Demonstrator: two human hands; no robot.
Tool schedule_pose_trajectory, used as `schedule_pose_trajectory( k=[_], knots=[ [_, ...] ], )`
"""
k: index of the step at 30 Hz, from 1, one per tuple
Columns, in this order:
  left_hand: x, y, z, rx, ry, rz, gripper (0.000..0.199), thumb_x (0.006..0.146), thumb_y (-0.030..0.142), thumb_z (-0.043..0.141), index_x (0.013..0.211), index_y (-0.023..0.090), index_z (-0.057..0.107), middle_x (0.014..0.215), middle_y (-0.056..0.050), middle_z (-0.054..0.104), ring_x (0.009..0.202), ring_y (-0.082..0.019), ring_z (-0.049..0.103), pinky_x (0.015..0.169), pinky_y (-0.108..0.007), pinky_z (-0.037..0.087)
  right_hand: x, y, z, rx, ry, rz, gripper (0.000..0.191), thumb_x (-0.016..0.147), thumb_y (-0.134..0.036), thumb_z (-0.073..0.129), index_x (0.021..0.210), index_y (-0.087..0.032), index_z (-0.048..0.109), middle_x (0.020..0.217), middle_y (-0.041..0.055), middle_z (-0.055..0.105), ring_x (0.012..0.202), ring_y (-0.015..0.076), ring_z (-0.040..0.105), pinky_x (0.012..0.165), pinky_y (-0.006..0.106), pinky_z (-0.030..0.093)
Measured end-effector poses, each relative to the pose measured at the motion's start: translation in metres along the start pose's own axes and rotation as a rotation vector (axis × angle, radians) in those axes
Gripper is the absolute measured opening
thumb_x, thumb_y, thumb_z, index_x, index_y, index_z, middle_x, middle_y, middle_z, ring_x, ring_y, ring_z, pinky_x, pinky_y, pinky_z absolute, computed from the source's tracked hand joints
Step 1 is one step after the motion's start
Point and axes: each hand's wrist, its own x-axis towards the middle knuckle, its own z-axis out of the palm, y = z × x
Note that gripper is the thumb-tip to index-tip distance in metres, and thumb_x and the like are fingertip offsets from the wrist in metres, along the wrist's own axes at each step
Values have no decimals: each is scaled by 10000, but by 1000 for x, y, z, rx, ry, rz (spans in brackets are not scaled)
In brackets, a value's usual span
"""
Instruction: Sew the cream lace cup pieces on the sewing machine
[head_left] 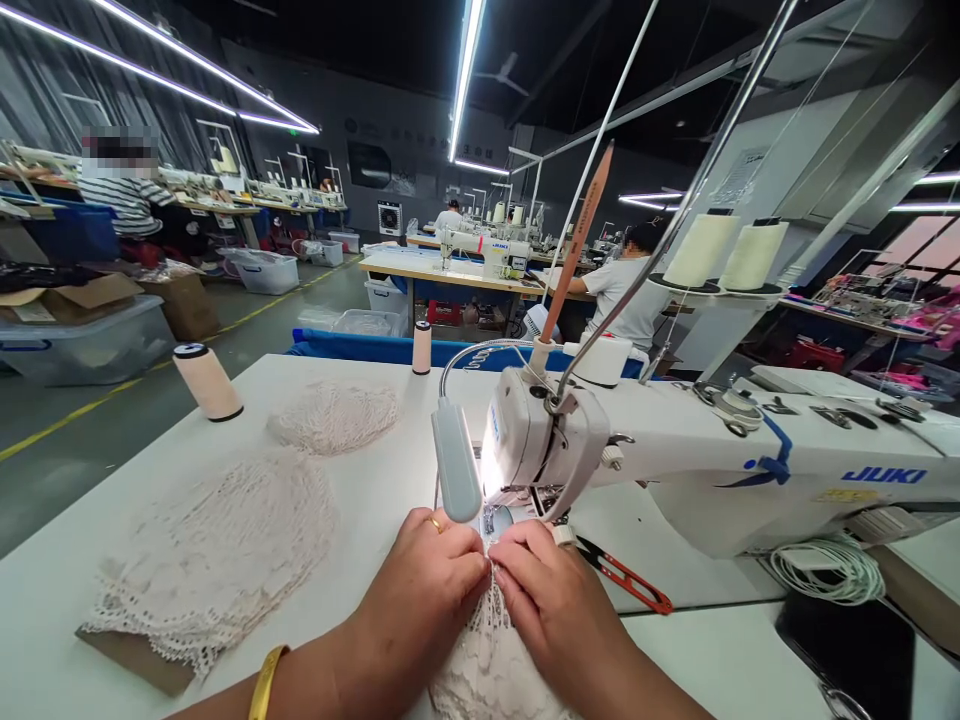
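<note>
Both of my hands are pinched on a piece of pale lace fabric just in front of the sewing machine's presser foot. My left hand grips the lace from the left, thumb and fingers pressed together. From the right, my right hand pinches the same piece, its fingertips close to the left ones. The lace hangs from the fingers toward me, gathered at the top. Above stands the white sewing machine, its small lamp lighting the needle area. The needle tip is hard to make out.
Stacked lace pieces and a smaller lace pile lie on the left. Two peach thread cones stand near the table's far edge. Orange thread snips rest beside my right hand. A coiled white cable lies at right. Co-workers sit farther back.
</note>
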Motion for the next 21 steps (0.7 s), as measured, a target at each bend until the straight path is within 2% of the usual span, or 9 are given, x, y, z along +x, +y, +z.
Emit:
schedule_pose_trajectory(
  k=[4,8,15,21],
  knots=[
    [-6,-1,6,9,-15,-26,212,1021,102,543,909,226,673,934,-17,720,837,-236,599,777,-384,370,2,0,-1,-59,25,-28,259,1061,-87,461,956,-246,636,1036,52,727,712,202,624,646,329,449],
    [-6,-2,3,34,-70,-39,175,934,86,624,997,239,679,972,-17,731,876,-255,617,790,-396,396,3,5,1,-131,37,-34,302,1051,-72,420,1054,-236,674,1078,84,761,663,208,623,625,344,453],
    [-5,0,2,39,-98,-66,202,918,68,624,1017,237,671,1053,-23,749,924,-265,634,820,-414,432,4,9,2,-172,29,-1,300,1064,-113,451,1109,-242,719,1073,91,778,788,259,716,664,366,540],
    [-5,1,6,79,-46,-48,183,889,70,631,961,237,651,997,-20,750,874,-258,623,780,-403,425,3,11,3,-196,11,13,339,1050,-109,448,1147,-252,740,1094,96,786,845,281,738,697,392,590]
  ],
)
